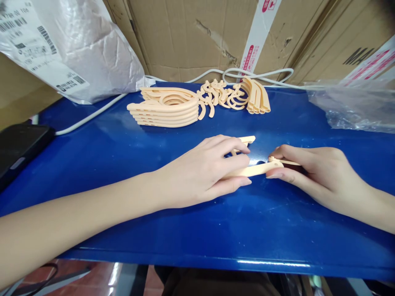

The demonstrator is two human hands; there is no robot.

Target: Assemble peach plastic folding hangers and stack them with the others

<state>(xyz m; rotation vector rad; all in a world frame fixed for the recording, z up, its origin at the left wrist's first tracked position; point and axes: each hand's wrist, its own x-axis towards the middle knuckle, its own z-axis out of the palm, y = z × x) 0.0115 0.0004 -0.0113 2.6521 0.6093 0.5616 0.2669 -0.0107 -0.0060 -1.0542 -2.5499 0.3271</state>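
My left hand (210,170) is closed around a beige plastic hanger piece (259,169), just above the blue table. Its narrow end, with a small hole, points right and sticks out past my fingers. Another slim end of beige plastic shows beyond my fingertips; whether both belong to one piece is hidden. My right hand (324,168) pinches a thin beige hook piece (289,162) between thumb and forefinger. The tip of that hook piece meets the holed end of the hanger piece. Part of the hook piece lies hidden inside my right hand.
Behind my hands lie a stack of beige hanger arms (163,115), a heap of small hooks (216,92) and several curved bars (257,98). A black phone (23,144) lies left. A white cable (92,117), parcel bag (98,49), cardboard boxes (191,37) and clear plastic (354,107) border the table (185,234).
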